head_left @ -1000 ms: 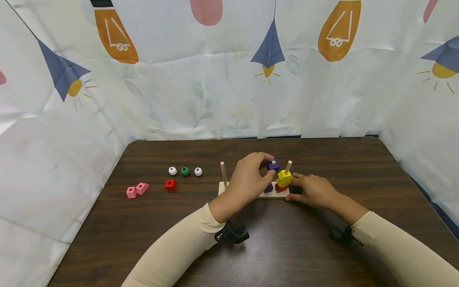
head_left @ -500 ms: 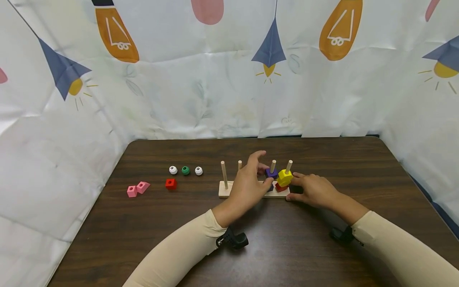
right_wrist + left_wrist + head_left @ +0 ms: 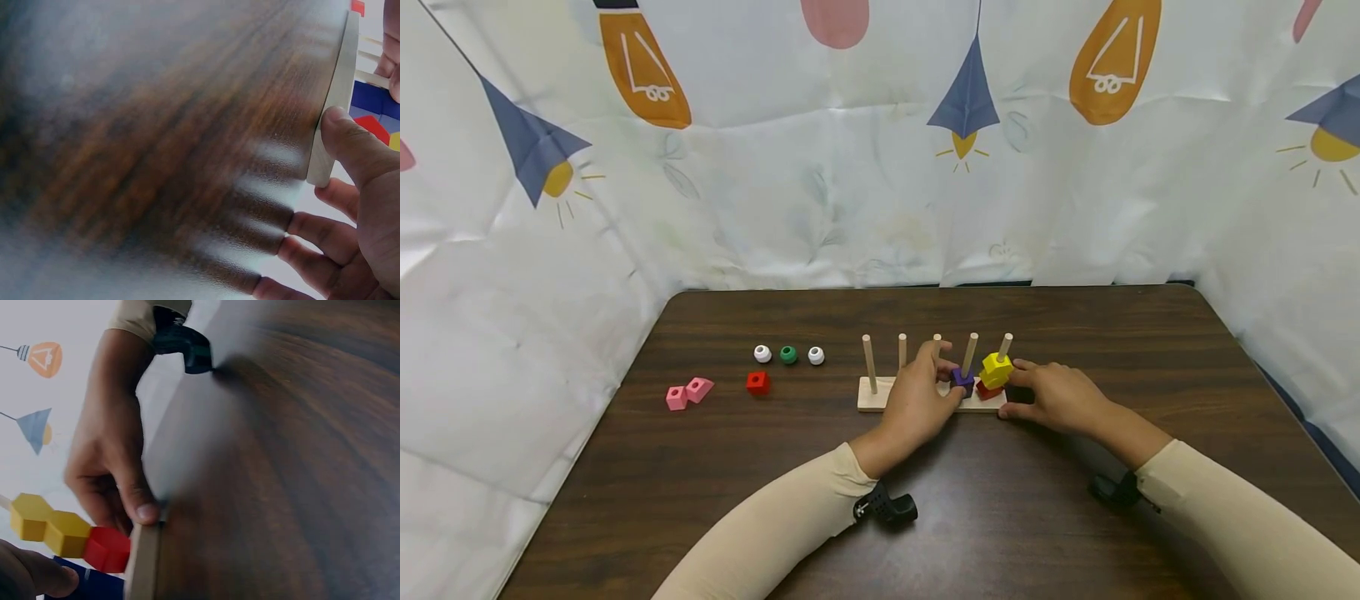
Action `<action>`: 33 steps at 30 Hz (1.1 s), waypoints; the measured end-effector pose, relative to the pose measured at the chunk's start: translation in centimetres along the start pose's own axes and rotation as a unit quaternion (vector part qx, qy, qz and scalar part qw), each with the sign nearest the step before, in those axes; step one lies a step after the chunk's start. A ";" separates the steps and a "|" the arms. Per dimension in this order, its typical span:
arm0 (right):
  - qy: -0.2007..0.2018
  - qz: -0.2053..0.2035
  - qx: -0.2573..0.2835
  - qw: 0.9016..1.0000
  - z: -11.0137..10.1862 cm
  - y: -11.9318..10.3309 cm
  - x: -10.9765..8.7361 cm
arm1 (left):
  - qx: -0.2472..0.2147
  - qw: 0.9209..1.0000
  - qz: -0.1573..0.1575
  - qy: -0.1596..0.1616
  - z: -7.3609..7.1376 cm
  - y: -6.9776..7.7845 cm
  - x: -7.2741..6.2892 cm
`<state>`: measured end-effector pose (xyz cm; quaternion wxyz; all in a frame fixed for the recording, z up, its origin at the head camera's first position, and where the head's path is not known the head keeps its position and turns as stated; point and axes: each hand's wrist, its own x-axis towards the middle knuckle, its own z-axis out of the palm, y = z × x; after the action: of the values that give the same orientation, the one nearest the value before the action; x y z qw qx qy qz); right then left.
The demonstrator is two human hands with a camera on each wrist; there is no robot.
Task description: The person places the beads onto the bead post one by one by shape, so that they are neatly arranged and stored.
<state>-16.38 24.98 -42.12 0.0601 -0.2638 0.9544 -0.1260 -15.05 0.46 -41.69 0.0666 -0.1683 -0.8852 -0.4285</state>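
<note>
A pale wooden base carries a row of upright pegs. Low on the second peg from the right sit stacked purple blocks. My left hand pinches them, its thumb against their near side in the left wrist view. On the rightmost peg, yellow hexagonal blocks rest over a red block. My right hand grips the base's right end, with the thumb along its front edge. The left hand partly covers the middle of the base.
To the left lie a red cube and two pink blocks. Two white beads and a green bead form a row behind the cube. A patterned cloth hangs beyond the dark wooden table.
The upper purple block has gone down its peg from the tip onto the one below. My left hand loosened from it, then came down to the stack. The right hand stayed at the base.
</note>
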 end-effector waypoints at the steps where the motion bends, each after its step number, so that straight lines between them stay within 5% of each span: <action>1: 0.000 0.000 0.000 1.000 0.0 0.0 0.0 | 0.003 1.000 -0.002 0.000 0.1 -0.1 0.0; 18: -0.004 0.001 -0.001 1.000 0.1 0.1 0.1 | 0.014 1.000 0.009 -0.019 -0.6 -0.3 -0.7; 33: -0.004 -0.004 0.003 1.000 0.0 0.1 0.0 | 0.048 0.992 0.018 -0.118 -6.1 -0.9 -3.1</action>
<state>-16.46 25.07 -42.19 0.0640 -0.2676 0.9528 -0.1283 -12.59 -5.58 -39.33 -0.0228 -0.2303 -0.9031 -0.3616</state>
